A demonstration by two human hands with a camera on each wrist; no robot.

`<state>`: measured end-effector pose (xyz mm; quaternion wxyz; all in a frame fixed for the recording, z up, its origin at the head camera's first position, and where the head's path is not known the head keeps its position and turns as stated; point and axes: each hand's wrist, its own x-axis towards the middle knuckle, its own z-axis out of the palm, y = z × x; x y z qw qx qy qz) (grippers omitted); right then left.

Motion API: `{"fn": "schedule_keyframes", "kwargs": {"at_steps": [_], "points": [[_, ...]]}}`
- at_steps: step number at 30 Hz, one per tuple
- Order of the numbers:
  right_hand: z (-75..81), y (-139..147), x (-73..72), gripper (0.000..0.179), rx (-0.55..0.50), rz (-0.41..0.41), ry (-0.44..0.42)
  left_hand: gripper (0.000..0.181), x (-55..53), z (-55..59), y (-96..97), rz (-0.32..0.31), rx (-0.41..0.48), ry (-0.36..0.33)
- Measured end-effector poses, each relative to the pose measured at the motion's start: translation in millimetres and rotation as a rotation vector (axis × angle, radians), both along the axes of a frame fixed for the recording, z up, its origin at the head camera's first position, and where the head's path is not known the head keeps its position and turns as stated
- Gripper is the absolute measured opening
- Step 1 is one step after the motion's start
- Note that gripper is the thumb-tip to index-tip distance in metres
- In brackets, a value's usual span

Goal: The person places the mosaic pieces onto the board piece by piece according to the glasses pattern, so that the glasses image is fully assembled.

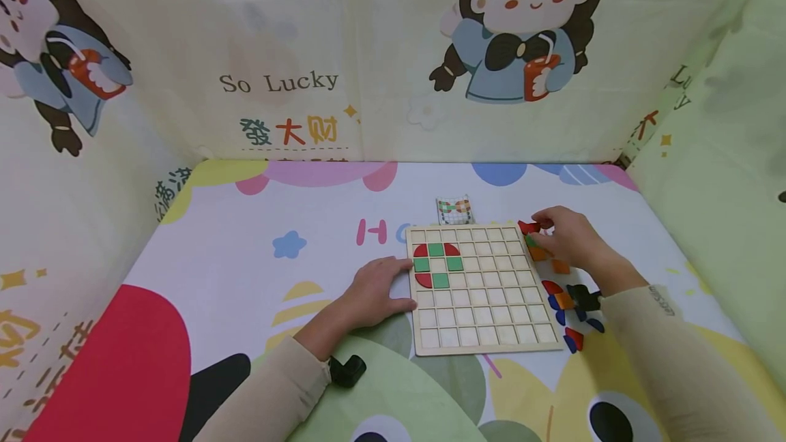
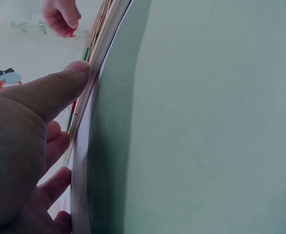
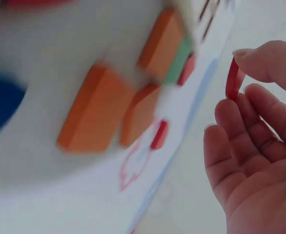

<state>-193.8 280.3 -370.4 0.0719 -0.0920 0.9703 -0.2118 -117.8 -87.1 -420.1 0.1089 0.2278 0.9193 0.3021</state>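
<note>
Head view: a person in beige sleeves (image 1: 663, 346) works at a tabletop (image 1: 227, 258) covered with cartoon prints; a pale grid board (image 1: 485, 316) lies flat on it, between the two hands; the left hand (image 1: 376, 292) touches the board's left edge with thumb and fingertips spread apart, its grip unclenched; the right hand (image 1: 574, 237) is by the board's far right corner, and the right wrist view shows its grip closed on a small red piece (image 3: 234, 80), pinched between thumb and fingertip.

On the board, in its three leftmost columns, sit seven coloured pieces; three are red quarter-rounds (image 1: 420, 250) and four are green squares (image 1: 435, 249); counting from the far edge, the second row reads red, green, red; the third has green at left and right; the fourth has red, then green.

Beyond the far edge lies a small printed card (image 1: 454, 211); along the right side are scattered loose orange pieces (image 1: 561, 266) and blue pieces (image 1: 595, 325), with red ones among them; behind, a pale printed backdrop (image 1: 393, 53) reads "So Lucky".
</note>
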Motion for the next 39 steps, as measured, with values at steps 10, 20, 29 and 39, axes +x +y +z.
{"fn": "schedule_keyframes", "kwargs": {"at_steps": [10, 20, 29, 39], "points": [[8.1, -31.0, 23.0, 0.037, -0.084, 0.128, 0.046, 0.070, 0.1, -1.6, 0.0, 0.001, -0.004, -0.005], [6.8, -61.8, 38.6, 0.033, -0.114, 0.158, 0.021, 0.070, 0.8, -1.0, -0.1, 0.006, 0.003, -0.013], [-0.2, -84.5, 48.3, 0.023, -0.118, 0.229, 0.019, 0.071, -0.1, -0.7, 0.7, 0.003, 0.003, -0.010], [-9.3, -102.9, 52.0, 0.012, -0.092, 0.289, 0.015, 0.071, 0.1, 0.7, 1.3, 0.007, -0.005, -0.020]]}}
